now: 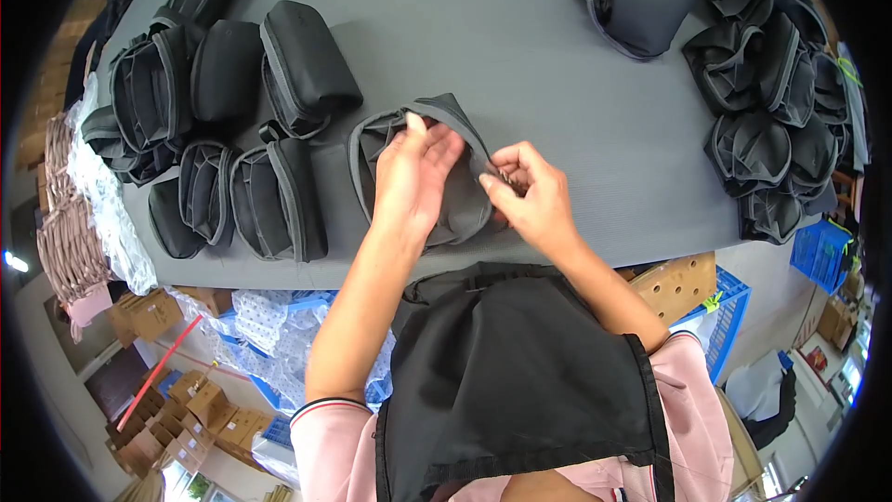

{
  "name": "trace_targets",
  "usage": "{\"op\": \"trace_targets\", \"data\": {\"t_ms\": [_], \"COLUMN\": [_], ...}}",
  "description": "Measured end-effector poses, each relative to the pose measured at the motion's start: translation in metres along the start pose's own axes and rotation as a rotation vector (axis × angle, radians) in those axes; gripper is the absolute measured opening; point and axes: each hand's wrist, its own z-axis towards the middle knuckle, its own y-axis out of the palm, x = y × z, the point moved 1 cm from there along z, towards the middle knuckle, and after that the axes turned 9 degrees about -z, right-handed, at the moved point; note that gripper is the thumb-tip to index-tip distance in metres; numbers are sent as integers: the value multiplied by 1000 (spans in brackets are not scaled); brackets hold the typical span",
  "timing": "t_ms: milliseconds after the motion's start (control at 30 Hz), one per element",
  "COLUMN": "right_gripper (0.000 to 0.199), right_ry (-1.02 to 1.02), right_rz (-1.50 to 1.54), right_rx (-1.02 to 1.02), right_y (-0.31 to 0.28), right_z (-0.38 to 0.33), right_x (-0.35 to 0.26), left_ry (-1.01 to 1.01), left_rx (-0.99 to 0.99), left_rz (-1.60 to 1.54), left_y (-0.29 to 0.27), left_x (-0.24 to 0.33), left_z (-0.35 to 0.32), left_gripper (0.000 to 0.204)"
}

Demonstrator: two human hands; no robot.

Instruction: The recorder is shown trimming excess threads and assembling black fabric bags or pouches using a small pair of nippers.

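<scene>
An unzipped black pouch (pixel 460 209) lies in front of me at the table's near edge, its mouth facing up. My left hand (pixel 413 172) reaches over the pouch, thumb and fingers closed on its far rim, the fingertips partly inside. At the right side of the rim is my right hand (pixel 534 195), its thumb and fingers pinched together against the pouch's edge. Something small and dark shows between those fingers, mostly hidden, so I cannot tell what it is.
More black pouches (pixel 307 65) stand grouped on the left of the grey table (pixel 400 46). Another pile (pixel 753 149) lies along the right edge, and one pouch (pixel 641 9) sits at the far right. Blue crates (pixel 729 316) and cardboard boxes (pixel 214 404) are below.
</scene>
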Motion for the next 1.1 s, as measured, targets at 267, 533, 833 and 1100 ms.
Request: {"op": "trace_targets", "data": {"t_ms": [267,533,833,1100], "right_gripper": [26,24,20,20], "right_ry": [-45,163,269,351], "right_rz": [-222,-98,286,517], "right_rx": [-113,-254,-120,-258], "right_y": [1,11,22,12], "right_z": [44,58,-20,16], "right_x": [-8,6,27,18], "left_ry": [-257,-163,-124,-125], "left_rx": [-363,-427,-268,-170], "left_rz": [1420,1259,1213,935], "left_y": [-7,-24,-31,-21], "left_x": [25,11,7,17], "left_z": [-6,-10,2,3], "left_gripper": [33,51,35,36]}}
